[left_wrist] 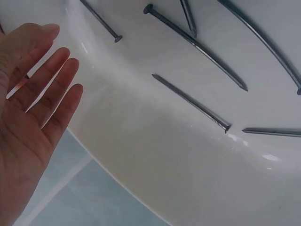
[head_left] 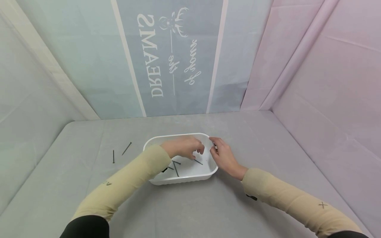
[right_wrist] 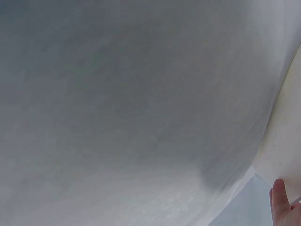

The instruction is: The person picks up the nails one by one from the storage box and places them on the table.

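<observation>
My left hand (head_left: pixel 185 146) hovers over a white plastic tray (head_left: pixel 180 180), its fingers loosely bent. In the left wrist view that hand (left_wrist: pixel 35 106) has its fingers apart and nothing between them. Several dark metal nails lie on the tray floor, among them one nail (head_left: pixel 176 169) near the front wall and another nail (head_left: pixel 198 162) below the left fingertips. At the tray's right end, my right hand (head_left: pixel 227 158) has its fingertips by the rim and pinches a dark nail (head_left: pixel 215 145) between thumb and fingers, mostly hidden. The right wrist view shows only part of this hand (right_wrist: pixel 282 209).
Two loose nails, a slanted nail (head_left: pixel 126 148) and an upright-lying nail (head_left: pixel 113 156), rest on the grey covered table (head_left: pixel 190 208) left of the tray. Behind stands a printed fabric wall (head_left: pixel 196 99), with a pink fabric wall (head_left: pixel 333 99) at the right.
</observation>
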A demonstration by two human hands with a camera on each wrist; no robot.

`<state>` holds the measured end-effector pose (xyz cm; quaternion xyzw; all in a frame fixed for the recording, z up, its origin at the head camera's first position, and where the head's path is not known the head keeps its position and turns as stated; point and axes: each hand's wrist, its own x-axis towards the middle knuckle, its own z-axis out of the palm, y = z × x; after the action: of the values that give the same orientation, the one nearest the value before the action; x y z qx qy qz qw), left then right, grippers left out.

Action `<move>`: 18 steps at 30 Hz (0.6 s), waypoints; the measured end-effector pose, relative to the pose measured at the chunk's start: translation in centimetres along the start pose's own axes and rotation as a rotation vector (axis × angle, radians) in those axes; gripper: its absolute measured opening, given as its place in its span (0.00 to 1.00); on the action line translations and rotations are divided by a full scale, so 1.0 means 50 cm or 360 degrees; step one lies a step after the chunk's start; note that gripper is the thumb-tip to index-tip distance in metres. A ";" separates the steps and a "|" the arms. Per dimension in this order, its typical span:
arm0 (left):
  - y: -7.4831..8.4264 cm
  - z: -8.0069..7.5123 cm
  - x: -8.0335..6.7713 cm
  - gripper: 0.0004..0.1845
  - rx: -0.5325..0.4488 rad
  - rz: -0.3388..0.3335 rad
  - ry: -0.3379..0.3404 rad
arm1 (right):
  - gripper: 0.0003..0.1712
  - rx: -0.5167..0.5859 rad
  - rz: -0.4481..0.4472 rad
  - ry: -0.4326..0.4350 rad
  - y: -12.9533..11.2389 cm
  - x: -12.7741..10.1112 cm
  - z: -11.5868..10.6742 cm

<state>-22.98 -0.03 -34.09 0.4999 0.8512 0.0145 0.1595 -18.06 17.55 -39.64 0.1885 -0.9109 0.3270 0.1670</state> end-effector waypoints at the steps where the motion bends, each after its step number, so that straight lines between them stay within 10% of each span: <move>1: 0.001 0.002 0.001 0.14 0.0006 -0.0007 -0.0017 | 0.21 -0.0003 0.0000 0.0002 0.000 0.000 0.000; 18: 0.007 0.038 0.028 0.10 -0.0005 -0.0028 -0.0073 | 0.21 0.0021 0.0012 -0.0016 0.000 -0.001 -0.002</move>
<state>-22.77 1.11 -36.19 0.4924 0.8516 0.0030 0.1797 -18.01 17.64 -39.57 0.1879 -0.9102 0.3326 0.1599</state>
